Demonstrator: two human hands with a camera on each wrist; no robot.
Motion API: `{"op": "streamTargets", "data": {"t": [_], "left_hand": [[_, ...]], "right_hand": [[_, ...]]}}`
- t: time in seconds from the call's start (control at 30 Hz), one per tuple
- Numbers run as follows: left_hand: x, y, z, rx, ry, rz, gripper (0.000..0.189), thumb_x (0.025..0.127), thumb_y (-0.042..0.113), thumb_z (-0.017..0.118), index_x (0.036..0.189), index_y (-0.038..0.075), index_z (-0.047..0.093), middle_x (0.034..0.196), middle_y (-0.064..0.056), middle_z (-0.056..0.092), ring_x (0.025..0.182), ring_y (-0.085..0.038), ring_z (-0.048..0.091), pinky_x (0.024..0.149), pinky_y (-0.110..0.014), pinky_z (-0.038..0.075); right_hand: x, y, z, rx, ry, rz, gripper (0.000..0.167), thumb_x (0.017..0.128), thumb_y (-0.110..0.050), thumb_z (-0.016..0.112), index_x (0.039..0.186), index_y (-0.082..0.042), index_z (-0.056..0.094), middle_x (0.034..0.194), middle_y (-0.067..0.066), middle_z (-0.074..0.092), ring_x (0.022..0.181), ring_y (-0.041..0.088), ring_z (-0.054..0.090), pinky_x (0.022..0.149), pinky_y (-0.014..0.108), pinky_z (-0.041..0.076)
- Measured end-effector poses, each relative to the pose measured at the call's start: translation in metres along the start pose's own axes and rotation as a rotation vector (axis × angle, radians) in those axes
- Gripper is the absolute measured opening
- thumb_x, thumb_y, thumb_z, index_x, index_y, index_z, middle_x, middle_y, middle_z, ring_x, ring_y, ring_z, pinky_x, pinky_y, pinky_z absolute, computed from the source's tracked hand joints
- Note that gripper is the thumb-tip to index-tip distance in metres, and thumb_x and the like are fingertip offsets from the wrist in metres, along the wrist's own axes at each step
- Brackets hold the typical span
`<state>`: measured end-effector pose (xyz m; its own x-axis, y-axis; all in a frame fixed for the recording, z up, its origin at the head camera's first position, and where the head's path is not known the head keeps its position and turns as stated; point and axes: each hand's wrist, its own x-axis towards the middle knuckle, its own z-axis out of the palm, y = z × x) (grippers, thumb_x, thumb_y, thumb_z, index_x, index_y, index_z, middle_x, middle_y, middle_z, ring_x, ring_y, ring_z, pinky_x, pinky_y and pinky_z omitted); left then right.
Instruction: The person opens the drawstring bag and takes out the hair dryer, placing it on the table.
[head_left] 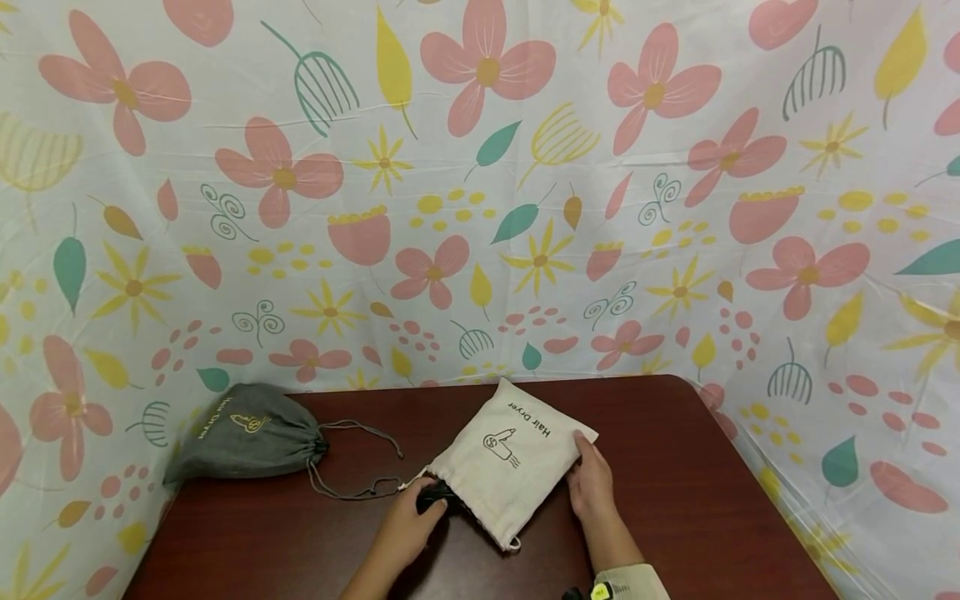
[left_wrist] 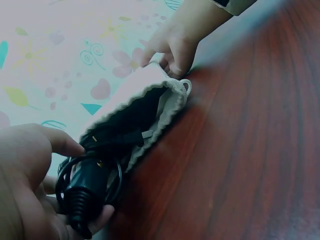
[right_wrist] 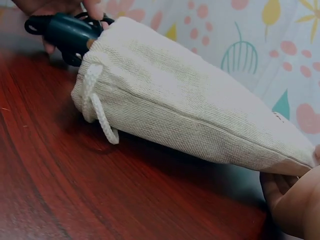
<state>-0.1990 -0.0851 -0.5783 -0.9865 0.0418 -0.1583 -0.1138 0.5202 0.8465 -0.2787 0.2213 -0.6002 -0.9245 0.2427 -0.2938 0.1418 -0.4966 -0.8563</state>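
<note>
Cream cloth bag: our right hand pinches its corner, our left hand grips the black handle. The cord loops beside that grip, so we should go gently.

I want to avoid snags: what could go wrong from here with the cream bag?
The black cord looped at the handle might snag on the open mouth of the cream bag. The metal prong near the bag's rim could catch its fabric. If the left hand loses its grip on the handle, it might knock the table.
</note>
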Motion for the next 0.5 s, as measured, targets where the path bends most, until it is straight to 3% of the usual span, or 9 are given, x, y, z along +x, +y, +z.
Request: {"op": "streamTargets", "data": {"t": [0.17, 0.33, 0.5], "left_hand": [[0.0036, 0.0043, 0.0032, 0.102, 0.032, 0.016, 0.054, 0.089, 0.033, 0.069, 0.135, 0.007, 0.060, 0.125, -0.016, 0.068, 0.105, -0.028, 0.067, 0.085, -0.048, 0.054], [0.0075, 0.0063, 0.0071, 0.153, 0.059, 0.094, 0.048, 0.086, 0.027, 0.071, 0.125, 0.002, 0.064, 0.105, -0.012, 0.072, 0.085, -0.020, 0.064, 0.072, -0.037, 0.051], [0.0106, 0.0081, 0.0094, 0.199, 0.091, 0.138, 0.040, 0.084, 0.028, 0.074, 0.113, 0.001, 0.068, 0.100, -0.012, 0.073, 0.089, -0.024, 0.067, 0.074, -0.040, 0.052]], "right_hand": [[0.0027, -0.0010, 0.0017, -0.002, 0.006, 0.000, 0.055, 0.101, -0.036, 0.061, 0.143, -0.004, 0.046, 0.110, -0.018, 0.063, 0.102, -0.005, 0.057, 0.089, 0.012, 0.047], [0.0047, -0.0005, 0.0037, 0.010, -0.011, 0.000, 0.050, 0.101, -0.034, 0.062, 0.140, -0.003, 0.050, 0.110, -0.018, 0.063, 0.105, -0.005, 0.055, 0.092, 0.010, 0.045], [0.0042, 0.0006, 0.0078, 0.017, -0.030, 0.002, 0.043, 0.102, -0.032, 0.061, 0.131, -0.002, 0.052, 0.102, -0.015, 0.068, 0.099, -0.002, 0.061, 0.089, 0.014, 0.049]]}}
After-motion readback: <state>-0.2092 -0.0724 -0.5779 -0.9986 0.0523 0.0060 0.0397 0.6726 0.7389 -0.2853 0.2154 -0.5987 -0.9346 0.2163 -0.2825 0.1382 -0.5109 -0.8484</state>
